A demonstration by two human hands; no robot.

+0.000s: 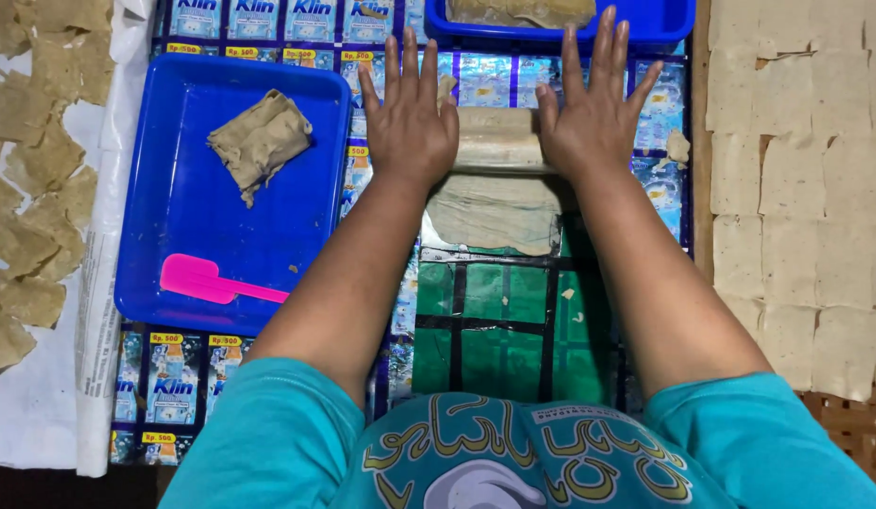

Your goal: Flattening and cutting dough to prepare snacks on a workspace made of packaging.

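A pale wooden rolling pin [497, 139] lies across a thin sheet of beige dough [495, 212] on a shiny plastic-covered work surface [495, 320]. My left hand [410, 118] presses flat on the pin's left end, fingers spread. My right hand [596, 108] presses flat on its right end, fingers also spread. Both palms rest on top of the pin rather than wrapping around it. The dough sheet spreads out on the near side of the pin.
A blue tray [174, 217] at left holds a lump of folded dough [261, 141] and a pink scraper [212, 280]. Another blue tray [655, 21] sits at the top. Cut dough squares [796, 188] cover a mat at right; irregular dough pieces [33, 170] lie at left.
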